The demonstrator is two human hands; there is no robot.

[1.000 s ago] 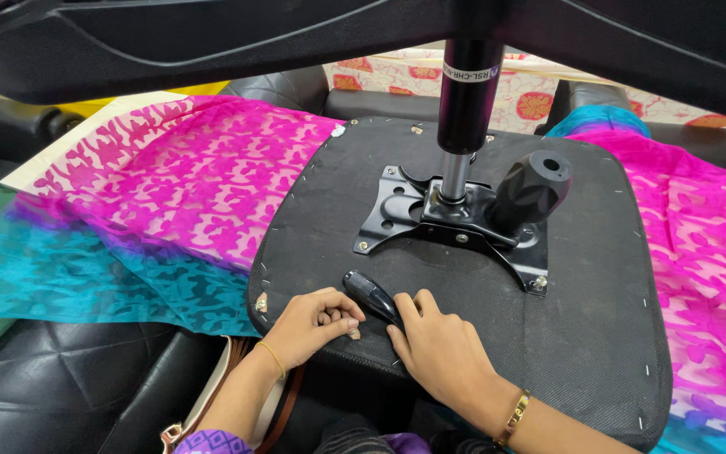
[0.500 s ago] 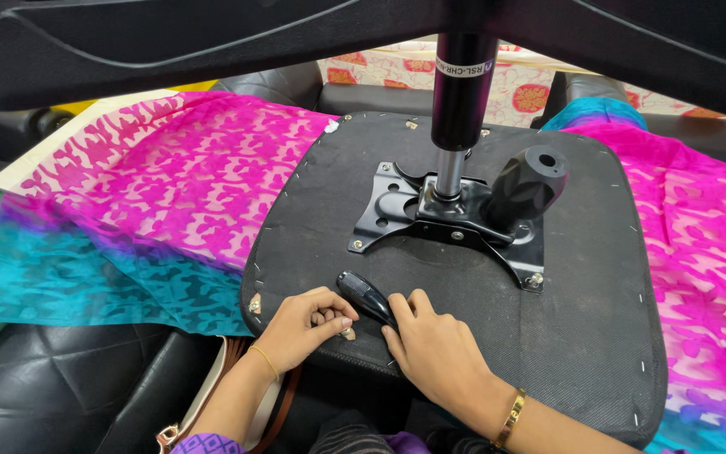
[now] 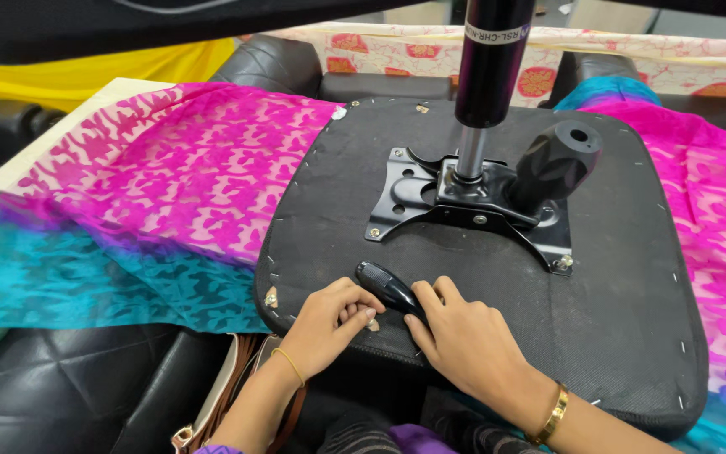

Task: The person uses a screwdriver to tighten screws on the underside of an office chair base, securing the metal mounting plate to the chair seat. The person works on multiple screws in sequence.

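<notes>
At the near edge of the upturned seat (image 3: pixel 632 319) we find both hands close together around a black lever (image 3: pixel 388 288). Our left hand (image 3: pixel 329 324) lies on the seat's dark underside with its fingers curled, fingertips touching the lever's near left side. Our right hand (image 3: pixel 464 336) rests flat just right of the lever, thumb and forefinger against it; we cannot tell whether either hand truly clamps it. The lever lies tilted, its rounded end pointing far-left, near the seat's front rim.

Farther in, a black metal plate (image 3: pixel 405 193) is bolted to the middle of the seat, with a gas column (image 3: pixel 489 59) rising upright from it and a black knob (image 3: pixel 556 155) just to the right. Staples dot the seat's rim. A pink and teal cloth (image 3: pixel 128 210) spreads beneath the seat, to left and right. A brown strap (image 3: pixel 228 387) lies near the left wrist, over black cushion (image 3: pixel 60 395). Each wrist carries a gold bangle (image 3: pixel 552 414).
</notes>
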